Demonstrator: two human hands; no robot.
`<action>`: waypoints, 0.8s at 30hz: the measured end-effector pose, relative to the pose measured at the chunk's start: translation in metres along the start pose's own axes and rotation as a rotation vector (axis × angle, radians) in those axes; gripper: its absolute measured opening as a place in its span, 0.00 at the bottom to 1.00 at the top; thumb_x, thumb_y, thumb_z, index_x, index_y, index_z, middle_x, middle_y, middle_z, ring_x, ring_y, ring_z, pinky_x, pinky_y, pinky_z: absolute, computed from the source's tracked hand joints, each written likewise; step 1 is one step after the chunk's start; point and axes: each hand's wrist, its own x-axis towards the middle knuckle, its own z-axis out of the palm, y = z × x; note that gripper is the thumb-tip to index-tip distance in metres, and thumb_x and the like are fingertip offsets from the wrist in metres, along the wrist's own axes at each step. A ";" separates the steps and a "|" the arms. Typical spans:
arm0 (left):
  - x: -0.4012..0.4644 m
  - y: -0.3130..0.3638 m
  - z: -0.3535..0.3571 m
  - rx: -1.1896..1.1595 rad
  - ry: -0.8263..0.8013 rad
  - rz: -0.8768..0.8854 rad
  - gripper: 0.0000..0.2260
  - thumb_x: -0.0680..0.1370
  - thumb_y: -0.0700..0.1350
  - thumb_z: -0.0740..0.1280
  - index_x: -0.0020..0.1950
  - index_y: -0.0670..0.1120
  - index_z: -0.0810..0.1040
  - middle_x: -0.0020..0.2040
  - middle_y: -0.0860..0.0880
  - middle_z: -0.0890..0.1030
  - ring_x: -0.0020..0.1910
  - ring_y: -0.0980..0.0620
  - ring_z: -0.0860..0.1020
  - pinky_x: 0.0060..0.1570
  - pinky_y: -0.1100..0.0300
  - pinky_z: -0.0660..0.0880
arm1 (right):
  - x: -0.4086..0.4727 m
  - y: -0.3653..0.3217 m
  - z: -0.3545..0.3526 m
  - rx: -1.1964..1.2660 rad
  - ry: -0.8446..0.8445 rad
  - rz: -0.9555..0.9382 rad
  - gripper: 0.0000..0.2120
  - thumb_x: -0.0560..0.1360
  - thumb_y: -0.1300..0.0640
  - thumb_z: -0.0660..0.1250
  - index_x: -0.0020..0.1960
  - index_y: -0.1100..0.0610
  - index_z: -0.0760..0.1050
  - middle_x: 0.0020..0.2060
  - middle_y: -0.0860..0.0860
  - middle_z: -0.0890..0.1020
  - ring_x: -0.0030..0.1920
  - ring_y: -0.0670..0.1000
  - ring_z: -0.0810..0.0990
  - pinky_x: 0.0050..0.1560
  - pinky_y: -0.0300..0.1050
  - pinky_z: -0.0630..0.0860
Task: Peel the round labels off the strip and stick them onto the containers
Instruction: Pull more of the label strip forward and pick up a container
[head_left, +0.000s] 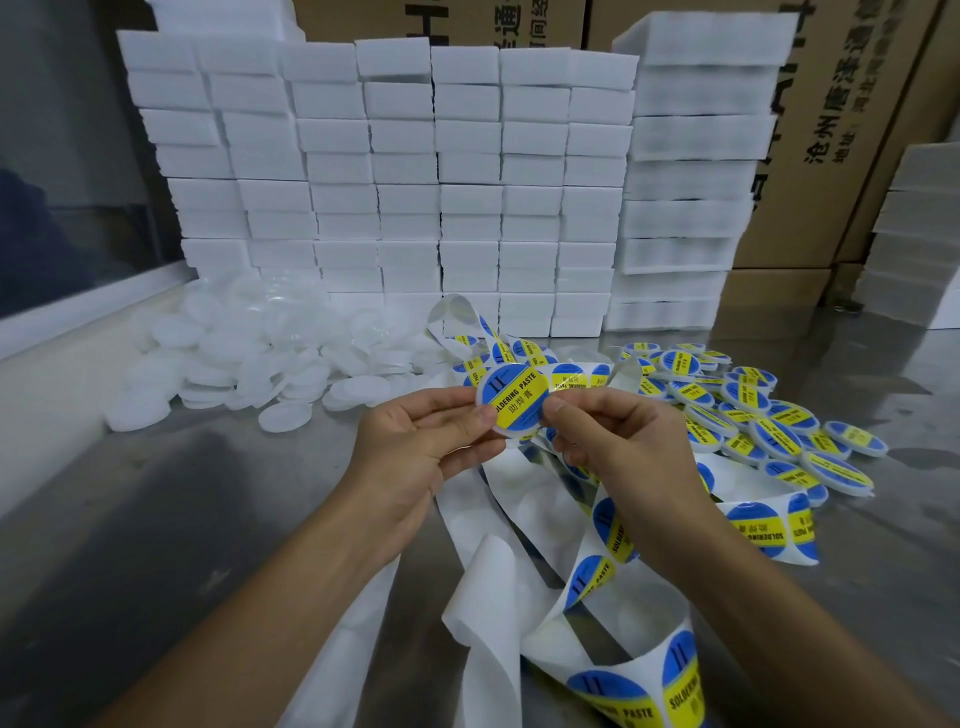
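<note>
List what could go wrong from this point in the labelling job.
1. Both the left hand and the right hand pinch the labelled container by its rim; it may slip before the label is pressed flat.
2. The label strip loops and twists under the forearms, so it could snag or stick to itself.
3. The labelled pile lies close to the strip, so finished pieces may get dragged about.
</note>
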 end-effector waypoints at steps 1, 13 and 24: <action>0.000 0.000 0.000 0.001 0.002 0.003 0.19 0.59 0.39 0.76 0.48 0.36 0.80 0.43 0.38 0.85 0.39 0.45 0.85 0.37 0.59 0.81 | 0.000 0.000 0.000 -0.003 -0.004 -0.005 0.03 0.72 0.59 0.74 0.40 0.54 0.86 0.35 0.52 0.86 0.30 0.43 0.80 0.32 0.32 0.75; -0.003 0.000 0.003 0.117 0.043 0.099 0.09 0.65 0.35 0.76 0.44 0.39 0.82 0.41 0.38 0.85 0.37 0.45 0.84 0.38 0.59 0.81 | -0.001 0.001 0.002 -0.038 0.004 -0.079 0.02 0.73 0.62 0.73 0.43 0.57 0.84 0.36 0.51 0.86 0.31 0.43 0.81 0.33 0.31 0.75; -0.006 -0.002 0.008 0.295 0.084 0.288 0.11 0.66 0.31 0.77 0.35 0.48 0.84 0.33 0.45 0.84 0.33 0.48 0.83 0.40 0.60 0.81 | -0.006 0.010 0.005 -0.410 0.042 -0.332 0.10 0.73 0.59 0.73 0.44 0.42 0.81 0.31 0.49 0.83 0.30 0.54 0.81 0.33 0.48 0.77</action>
